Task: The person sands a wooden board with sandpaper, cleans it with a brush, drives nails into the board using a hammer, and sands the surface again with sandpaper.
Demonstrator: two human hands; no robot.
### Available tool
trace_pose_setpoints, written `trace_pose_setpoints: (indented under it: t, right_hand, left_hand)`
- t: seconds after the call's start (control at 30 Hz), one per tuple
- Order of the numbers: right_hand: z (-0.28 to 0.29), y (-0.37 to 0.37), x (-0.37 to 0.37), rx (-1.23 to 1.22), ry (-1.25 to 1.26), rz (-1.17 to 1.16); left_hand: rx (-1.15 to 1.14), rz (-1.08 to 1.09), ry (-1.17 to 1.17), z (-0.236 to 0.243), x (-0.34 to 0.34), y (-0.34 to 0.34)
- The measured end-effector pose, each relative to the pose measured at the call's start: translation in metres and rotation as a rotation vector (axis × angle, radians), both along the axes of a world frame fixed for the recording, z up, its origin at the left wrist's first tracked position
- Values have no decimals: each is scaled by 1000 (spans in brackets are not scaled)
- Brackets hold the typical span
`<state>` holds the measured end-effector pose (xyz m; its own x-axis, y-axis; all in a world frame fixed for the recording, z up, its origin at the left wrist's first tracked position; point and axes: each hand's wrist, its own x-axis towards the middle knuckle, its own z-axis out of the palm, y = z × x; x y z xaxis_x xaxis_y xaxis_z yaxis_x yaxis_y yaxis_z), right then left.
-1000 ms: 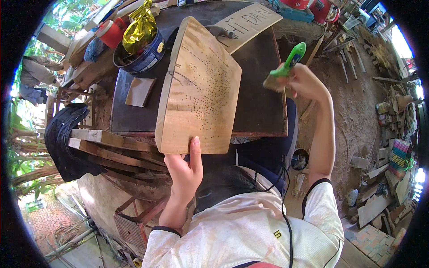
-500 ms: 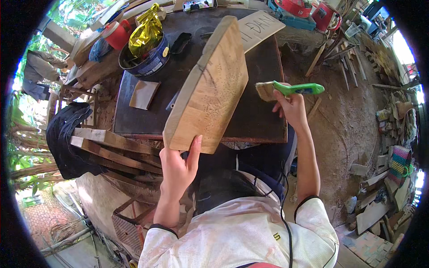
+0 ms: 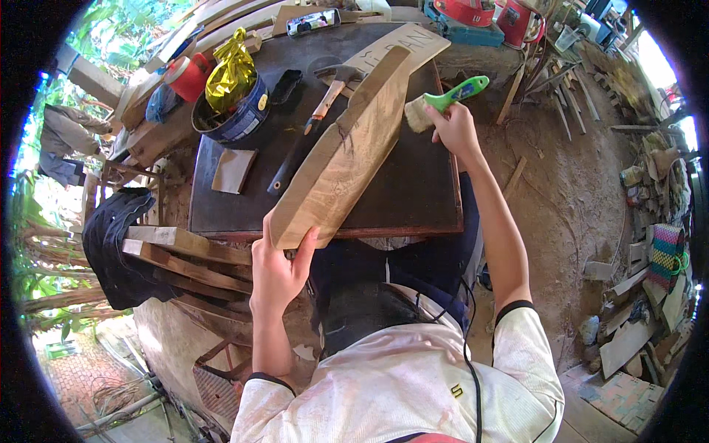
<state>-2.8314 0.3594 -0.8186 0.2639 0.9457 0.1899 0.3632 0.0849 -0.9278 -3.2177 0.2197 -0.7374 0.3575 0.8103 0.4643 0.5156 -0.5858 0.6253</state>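
My left hand (image 3: 284, 269) grips the near end of a thick wooden board (image 3: 343, 162), thumb on its face and the fingers hidden behind. The board is tilted up over the dark table (image 3: 399, 210), with dark marks along its edge and small specks on its face. In my right hand (image 3: 454, 131) is a paintbrush (image 3: 459, 91) with a green handle, its pale bristles close to the board's far right edge. A claw hammer (image 3: 314, 122) with a wood and black handle lies on the table behind the board, which partly covers its head.
On the table are a blue tub (image 3: 236, 122) holding gold foil, a black brush-like object (image 3: 286, 86), a square wood scrap (image 3: 234, 170), a lettered board (image 3: 402, 48) and a phone (image 3: 313, 23). Timber planks (image 3: 185, 251) and dark cloth (image 3: 114, 247) sit at the left.
The board has turned more edge-on and dipped, uncovering much of the hammer. My right hand has brought the paintbrush farther up and leftward, nearer the board.
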Motion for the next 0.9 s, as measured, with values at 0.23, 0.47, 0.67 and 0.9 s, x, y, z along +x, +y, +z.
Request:
trace_pose_setpoints:
  t: [0.23, 0.47, 0.67, 0.9]
  right_hand:
    - [16, -2, -19, -168, 22, 163]
    - [31, 10, 10, -216, -120, 116]
    - [39, 11, 32, -350, -130, 357]
    - [81, 6, 44, -547, -423, 641]
  left_hand:
    - [25, 12, 22, -1, -7, -4]
    - [-1, 7, -2, -3, -9, -5]
    - [36, -5, 21, 0, -7, -5]
    - [76, 4, 17, -2, -11, -4]
